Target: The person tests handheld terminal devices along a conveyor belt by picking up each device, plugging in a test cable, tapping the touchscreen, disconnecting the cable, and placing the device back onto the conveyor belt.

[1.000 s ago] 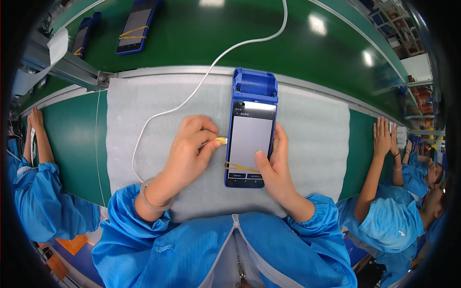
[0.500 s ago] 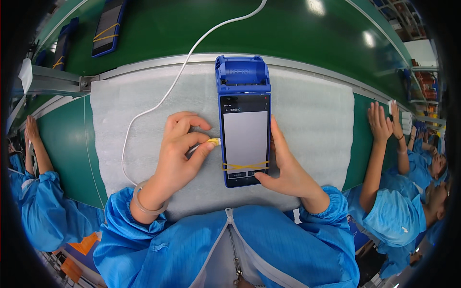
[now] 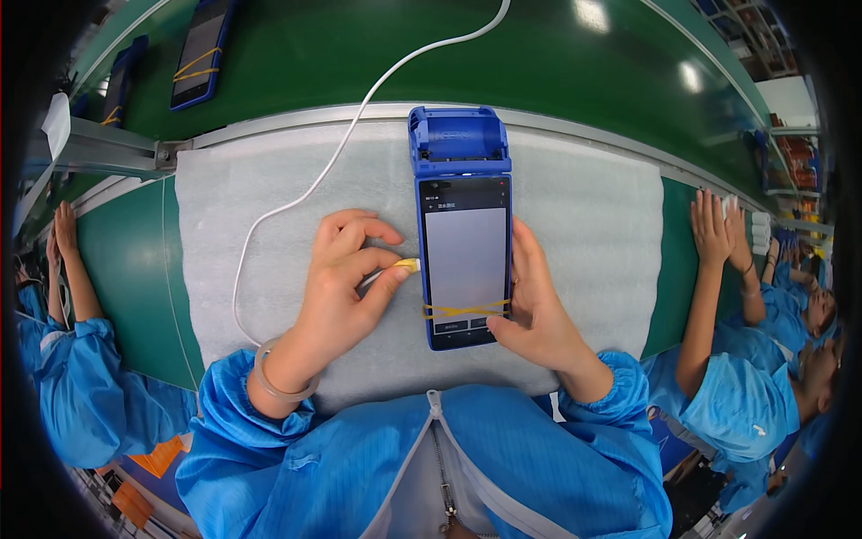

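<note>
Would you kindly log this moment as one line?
left hand: pinching cable plug at left edge of blue handheld terminal | right hand: holding terminal's right side | screen: lit

The device [image 3: 467, 251] is blue and black, its band [image 3: 467, 311] yellow, the cable [image 3: 345, 140] white.

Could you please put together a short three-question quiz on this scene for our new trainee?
1. Multiple choice: what does the person's left hand pinch?
A) a paper roll
B) a yellow plug
C) a screwdriver

2. True or false: the blue handheld device is held with its screen facing away from the camera.

3. Fill in the blank: the yellow rubber band crosses the ____ part of the device's front (upper or lower).

Key:
1. B
2. False; the screen faces the camera, and the right hand grips the device's right edge.
3. lower
</note>
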Action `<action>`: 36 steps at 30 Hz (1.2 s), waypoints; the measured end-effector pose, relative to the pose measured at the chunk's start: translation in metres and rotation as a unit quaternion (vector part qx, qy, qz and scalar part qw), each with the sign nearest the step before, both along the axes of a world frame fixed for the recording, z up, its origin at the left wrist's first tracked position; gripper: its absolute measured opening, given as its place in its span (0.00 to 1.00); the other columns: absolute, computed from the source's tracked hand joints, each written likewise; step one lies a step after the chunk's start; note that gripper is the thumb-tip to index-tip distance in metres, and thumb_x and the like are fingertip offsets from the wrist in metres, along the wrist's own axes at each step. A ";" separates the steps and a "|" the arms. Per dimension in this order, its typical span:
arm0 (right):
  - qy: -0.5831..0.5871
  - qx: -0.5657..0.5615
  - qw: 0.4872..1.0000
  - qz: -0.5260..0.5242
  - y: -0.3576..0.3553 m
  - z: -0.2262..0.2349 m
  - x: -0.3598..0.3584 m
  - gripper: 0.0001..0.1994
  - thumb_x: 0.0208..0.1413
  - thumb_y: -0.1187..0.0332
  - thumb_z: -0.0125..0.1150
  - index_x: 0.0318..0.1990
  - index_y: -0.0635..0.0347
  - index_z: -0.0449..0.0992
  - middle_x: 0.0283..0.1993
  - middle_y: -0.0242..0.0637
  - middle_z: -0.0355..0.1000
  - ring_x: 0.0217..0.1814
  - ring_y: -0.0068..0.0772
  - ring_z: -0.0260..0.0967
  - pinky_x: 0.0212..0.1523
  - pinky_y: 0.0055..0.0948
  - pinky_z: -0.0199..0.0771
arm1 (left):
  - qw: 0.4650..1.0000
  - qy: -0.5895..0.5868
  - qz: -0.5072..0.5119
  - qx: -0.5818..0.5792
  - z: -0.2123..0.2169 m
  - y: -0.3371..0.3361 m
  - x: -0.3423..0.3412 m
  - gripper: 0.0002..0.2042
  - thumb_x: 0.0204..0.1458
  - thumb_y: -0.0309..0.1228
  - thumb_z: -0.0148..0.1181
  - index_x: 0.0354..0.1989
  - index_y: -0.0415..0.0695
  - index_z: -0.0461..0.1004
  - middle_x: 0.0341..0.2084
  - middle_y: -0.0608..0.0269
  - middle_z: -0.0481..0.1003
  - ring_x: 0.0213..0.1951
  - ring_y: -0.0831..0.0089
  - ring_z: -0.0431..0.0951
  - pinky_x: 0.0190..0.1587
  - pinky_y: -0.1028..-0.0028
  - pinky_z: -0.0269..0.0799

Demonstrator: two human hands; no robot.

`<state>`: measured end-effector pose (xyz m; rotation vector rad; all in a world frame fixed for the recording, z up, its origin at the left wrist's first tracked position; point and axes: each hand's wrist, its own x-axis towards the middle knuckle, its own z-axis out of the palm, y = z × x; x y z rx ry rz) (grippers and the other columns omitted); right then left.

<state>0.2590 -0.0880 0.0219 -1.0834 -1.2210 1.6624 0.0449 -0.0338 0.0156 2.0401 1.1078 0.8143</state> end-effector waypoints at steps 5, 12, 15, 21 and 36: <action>0.053 -0.042 0.997 -0.048 -0.004 0.000 -0.002 0.41 0.39 0.87 0.43 0.61 0.60 0.30 0.64 0.49 0.39 0.67 0.37 0.37 0.62 0.36 0.43 | 1.000 -0.003 -0.001 0.003 0.000 0.000 0.000 0.03 0.36 0.21 0.61 0.21 0.38 0.73 0.34 0.62 0.70 0.45 0.60 0.63 0.46 0.67 0.59; 0.013 0.011 1.000 -0.020 -0.004 -0.003 0.003 0.39 0.41 0.85 0.45 0.61 0.62 0.32 0.63 0.49 0.40 0.66 0.37 0.40 0.61 0.36 0.44 | 1.000 0.006 -0.009 -0.024 0.001 0.000 -0.001 0.03 0.39 0.24 0.59 0.23 0.40 0.74 0.36 0.63 0.70 0.48 0.60 0.61 0.51 0.65 0.56; -0.024 0.027 0.999 -0.021 -0.007 -0.004 0.002 0.40 0.41 0.84 0.46 0.61 0.62 0.32 0.63 0.48 0.40 0.66 0.37 0.40 0.62 0.36 0.43 | 1.000 0.005 -0.008 -0.027 -0.001 -0.001 -0.001 0.03 0.39 0.24 0.59 0.23 0.40 0.74 0.36 0.63 0.70 0.48 0.59 0.61 0.51 0.65 0.56; -0.081 0.011 0.997 -0.010 -0.011 0.001 -0.002 0.44 0.42 0.82 0.51 0.62 0.63 0.27 0.63 0.51 0.37 0.67 0.41 0.37 0.62 0.36 0.42 | 1.000 0.006 -0.002 0.004 0.001 0.000 0.001 0.03 0.36 0.21 0.60 0.22 0.38 0.73 0.34 0.62 0.70 0.45 0.59 0.63 0.46 0.67 0.60; -0.234 0.071 0.969 0.041 -0.011 0.003 -0.006 0.51 0.39 0.75 0.61 0.59 0.72 0.21 0.62 0.61 0.33 0.66 0.56 0.32 0.62 0.40 0.43 | 1.000 0.006 -0.006 0.006 0.001 0.000 0.000 0.04 0.37 0.22 0.60 0.23 0.38 0.74 0.35 0.62 0.70 0.45 0.59 0.63 0.46 0.66 0.60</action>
